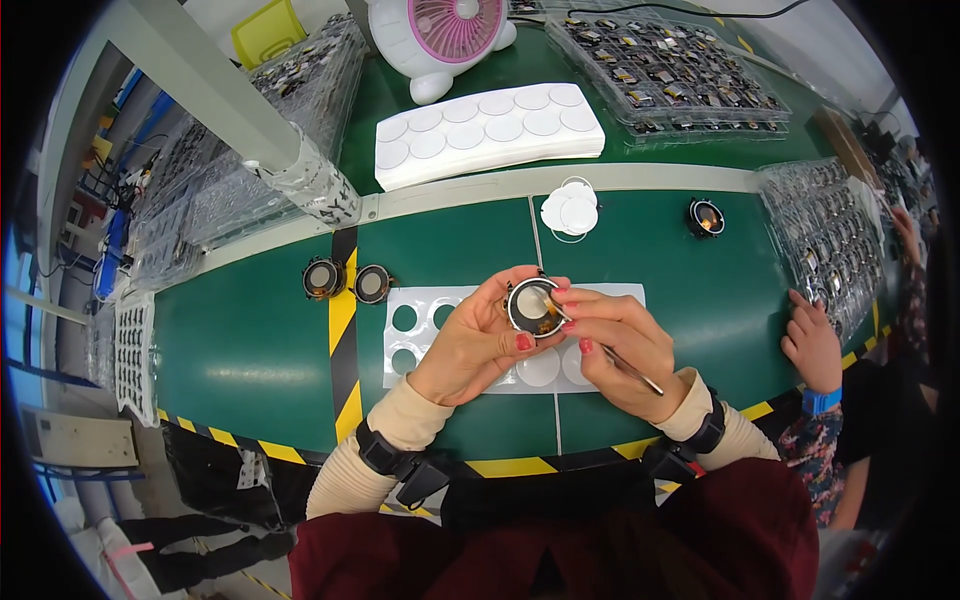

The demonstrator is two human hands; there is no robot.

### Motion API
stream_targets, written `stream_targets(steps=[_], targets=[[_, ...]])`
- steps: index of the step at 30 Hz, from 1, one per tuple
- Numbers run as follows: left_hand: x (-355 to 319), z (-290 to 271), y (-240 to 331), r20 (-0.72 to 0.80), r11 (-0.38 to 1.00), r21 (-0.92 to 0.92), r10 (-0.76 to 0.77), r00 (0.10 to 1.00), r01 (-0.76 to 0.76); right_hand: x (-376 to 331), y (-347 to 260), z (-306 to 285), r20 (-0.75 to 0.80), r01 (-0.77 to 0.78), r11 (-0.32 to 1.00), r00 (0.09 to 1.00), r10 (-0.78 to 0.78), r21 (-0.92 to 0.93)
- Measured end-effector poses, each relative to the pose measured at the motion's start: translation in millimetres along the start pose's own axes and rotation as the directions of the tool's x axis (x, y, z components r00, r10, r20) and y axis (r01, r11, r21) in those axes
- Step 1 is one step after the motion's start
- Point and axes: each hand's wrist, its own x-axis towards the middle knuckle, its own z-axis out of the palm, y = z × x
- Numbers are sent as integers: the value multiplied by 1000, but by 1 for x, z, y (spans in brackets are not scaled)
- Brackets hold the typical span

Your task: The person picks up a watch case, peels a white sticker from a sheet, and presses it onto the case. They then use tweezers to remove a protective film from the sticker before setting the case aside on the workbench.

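My left hand (478, 338) holds a small round black speaker part (534, 307) over the green bench, fingers wrapped around its rim. My right hand (615, 345) grips thin metal tweezers (630, 368) whose tip rests on the part's face, where a white round sticker sits. Under both hands lies a white backing sheet (425, 320) with round holes and a few white discs left on it. Two more round speaker parts (346, 279) stand side by side to the left of the sheet.
A stack of white disc sheets (490, 130), a pink-and-white desk fan (440, 35) and clear trays of parts (665, 70) stand at the back. Loose white discs (570, 210) and another speaker part (705, 217) lie mid-bench. A co-worker's hand (812, 345) rests at right beside a tray (825, 235).
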Motion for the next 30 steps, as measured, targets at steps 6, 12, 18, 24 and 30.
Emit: stream_targets(steps=[6,12,18,24,30], targets=[[1,3,2,-54,999,52,1,999,2,1,4,-1,-6,13,1000,1000,-13,-10],[0,-4,-5,-56,996,56,69,996,-66,1,4,-5,-20,24,1000,1000,-24,6],[-1,-3,-5,-56,994,90,67,996,-62,2,3,-3,-21,-1,1000,1000,1,-21],[1,-1,-5,-43,983,133,132,990,-126,-1,7,-1,-50,-10,999,999,9,-33],[1,0,-6,-56,981,152,131,990,-121,2,1,-3,-37,-7,1000,999,6,-22]])
